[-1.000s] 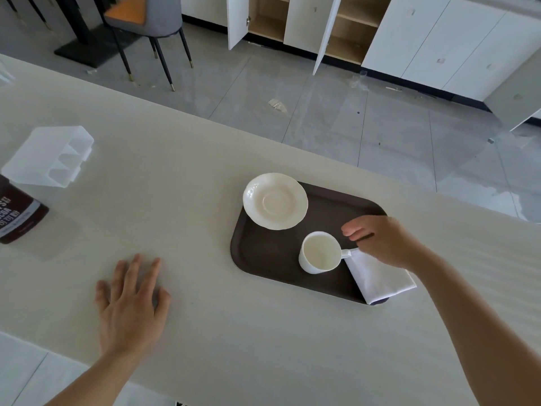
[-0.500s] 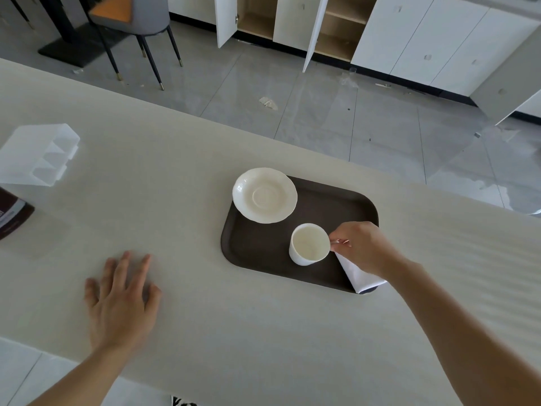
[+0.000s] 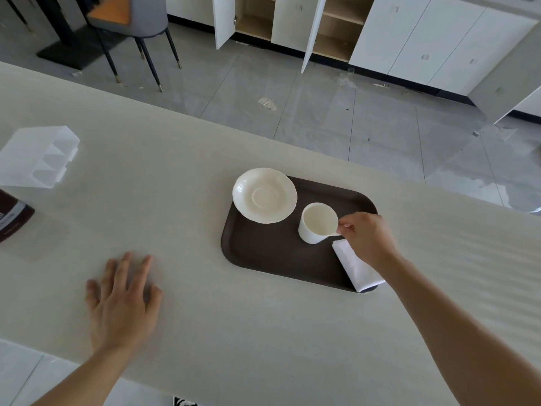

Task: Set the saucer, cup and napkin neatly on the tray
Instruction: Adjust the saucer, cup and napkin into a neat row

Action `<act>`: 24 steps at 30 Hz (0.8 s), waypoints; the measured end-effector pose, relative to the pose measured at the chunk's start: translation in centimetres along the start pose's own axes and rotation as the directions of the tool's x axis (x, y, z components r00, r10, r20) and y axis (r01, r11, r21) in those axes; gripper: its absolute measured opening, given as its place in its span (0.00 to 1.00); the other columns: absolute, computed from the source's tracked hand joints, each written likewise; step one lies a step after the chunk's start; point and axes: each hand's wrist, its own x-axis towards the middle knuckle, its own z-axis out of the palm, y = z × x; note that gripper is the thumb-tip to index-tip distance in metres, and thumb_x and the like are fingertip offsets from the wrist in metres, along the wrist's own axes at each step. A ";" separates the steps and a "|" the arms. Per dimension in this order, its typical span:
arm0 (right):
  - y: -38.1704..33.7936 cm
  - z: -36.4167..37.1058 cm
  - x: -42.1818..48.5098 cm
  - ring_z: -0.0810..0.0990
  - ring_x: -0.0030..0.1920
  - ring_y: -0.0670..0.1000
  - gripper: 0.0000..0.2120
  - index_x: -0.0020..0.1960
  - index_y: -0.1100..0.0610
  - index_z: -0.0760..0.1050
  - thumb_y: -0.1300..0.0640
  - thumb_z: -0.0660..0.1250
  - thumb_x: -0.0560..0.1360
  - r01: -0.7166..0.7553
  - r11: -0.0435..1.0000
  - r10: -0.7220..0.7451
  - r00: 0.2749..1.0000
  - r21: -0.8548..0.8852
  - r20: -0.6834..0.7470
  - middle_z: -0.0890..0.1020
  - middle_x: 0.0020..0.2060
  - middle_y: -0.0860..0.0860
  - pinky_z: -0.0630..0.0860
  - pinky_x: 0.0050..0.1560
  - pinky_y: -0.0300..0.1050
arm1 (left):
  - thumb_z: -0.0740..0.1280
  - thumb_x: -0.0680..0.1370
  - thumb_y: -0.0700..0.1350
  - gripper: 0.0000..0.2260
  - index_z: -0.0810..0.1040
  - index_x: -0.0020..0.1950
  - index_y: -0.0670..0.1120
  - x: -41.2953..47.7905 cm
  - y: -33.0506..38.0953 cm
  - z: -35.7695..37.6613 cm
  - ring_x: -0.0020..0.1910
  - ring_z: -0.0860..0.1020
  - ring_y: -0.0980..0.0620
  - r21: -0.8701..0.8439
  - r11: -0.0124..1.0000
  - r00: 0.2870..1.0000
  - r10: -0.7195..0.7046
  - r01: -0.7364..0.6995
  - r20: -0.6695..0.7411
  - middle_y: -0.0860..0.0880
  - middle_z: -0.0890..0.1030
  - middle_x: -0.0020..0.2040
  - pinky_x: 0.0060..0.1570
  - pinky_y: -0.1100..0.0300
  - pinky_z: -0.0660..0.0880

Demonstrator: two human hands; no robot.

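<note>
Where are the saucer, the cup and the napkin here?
saucer [image 3: 265,195], head view, its shallow centre well.
cup [image 3: 317,221], head view, its inside.
napkin [image 3: 355,266], head view, its folded top face.

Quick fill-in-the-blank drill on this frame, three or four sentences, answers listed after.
1. The right hand pinches the cup by its ____.
2. The left hand lies flat on the ____.
3. The saucer overhangs the far left corner of the ____.
4. The napkin lies at the tray's near ____ corner.

Missing words: handle; table; tray; right
</note>
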 end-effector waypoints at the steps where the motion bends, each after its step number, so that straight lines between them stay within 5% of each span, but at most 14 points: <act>1: -0.1 0.1 0.1 0.76 0.38 0.52 0.07 0.46 0.56 0.86 0.59 0.69 0.78 -0.023 1.000 0.024 1.000 0.011 -0.013 0.85 0.40 0.52 0.69 0.37 0.43 | 0.53 0.74 0.54 0.28 0.70 0.74 0.51 0.0 0.0 0.0 0.77 0.60 0.39 0.001 1.000 1.000 0.000 0.000 -0.002 0.41 0.66 0.77 0.74 0.38 0.50; 5: -0.4 0.7 0.3 0.71 0.30 0.52 0.13 0.35 0.57 0.81 0.57 0.69 0.78 -0.106 0.994 0.108 0.990 0.026 -0.085 0.78 0.27 0.51 0.64 0.29 0.42 | 0.53 0.74 0.54 0.28 0.70 0.74 0.51 0.0 0.0 0.1 0.77 0.60 0.38 0.004 1.000 1.000 0.006 -0.006 -0.009 0.41 0.66 0.77 0.74 0.37 0.51; 16: -2.2 3.7 -0.9 0.77 0.36 0.53 0.10 0.39 0.56 0.80 0.53 0.70 0.76 -0.231 0.954 0.282 0.910 0.193 -0.303 0.82 0.34 0.50 0.68 0.35 0.44 | 0.53 0.75 0.54 0.28 0.69 0.75 0.52 0.0 -0.2 0.3 0.77 0.60 0.39 0.006 1.000 1.000 0.004 -0.004 -0.004 0.42 0.66 0.77 0.74 0.38 0.50; 20: -3.3 4.7 -1.4 0.73 0.32 0.53 0.12 0.36 0.58 0.75 0.55 0.70 0.75 -0.285 0.924 0.363 0.861 0.253 -0.357 0.79 0.30 0.51 0.58 0.37 0.44 | 0.53 0.74 0.54 0.28 0.70 0.74 0.51 0.1 -0.3 0.5 0.77 0.61 0.39 0.004 1.000 1.000 0.006 -0.006 -0.017 0.42 0.67 0.76 0.73 0.37 0.52; 24: -4.3 5.4 -1.3 0.71 0.31 0.46 0.12 0.35 0.55 0.74 0.51 0.69 0.75 -0.315 0.872 0.444 0.832 0.374 -0.333 0.79 0.30 0.48 0.64 0.35 0.42 | 0.53 0.74 0.55 0.28 0.70 0.74 0.50 0.0 -0.2 0.3 0.76 0.61 0.38 -0.005 1.000 1.000 0.010 -0.010 -0.023 0.41 0.67 0.76 0.73 0.37 0.51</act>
